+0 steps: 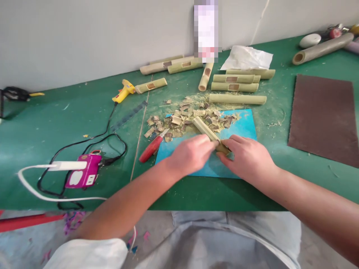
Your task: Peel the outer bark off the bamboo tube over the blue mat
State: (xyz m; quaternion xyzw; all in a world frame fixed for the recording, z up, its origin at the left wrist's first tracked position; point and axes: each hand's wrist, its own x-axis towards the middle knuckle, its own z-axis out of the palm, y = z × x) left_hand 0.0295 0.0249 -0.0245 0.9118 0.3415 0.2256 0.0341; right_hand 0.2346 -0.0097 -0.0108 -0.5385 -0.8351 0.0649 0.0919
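The left hand point(193, 153) and right hand point(248, 157) grip a bamboo tube point(206, 129) over a blue mat point(244, 123). They hide part of its near end, so I can't quite tell what is inside. Broken bits point(176, 120) crowd its far end. A red knife point(151, 148) lies beside them; more tubes point(246, 87), some with holes, lie behind.

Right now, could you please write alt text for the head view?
A person's left hand and right hand hold a bamboo tube over a blue sheet on a green table; chips, a red-handled knife and more tubes lie nearby.
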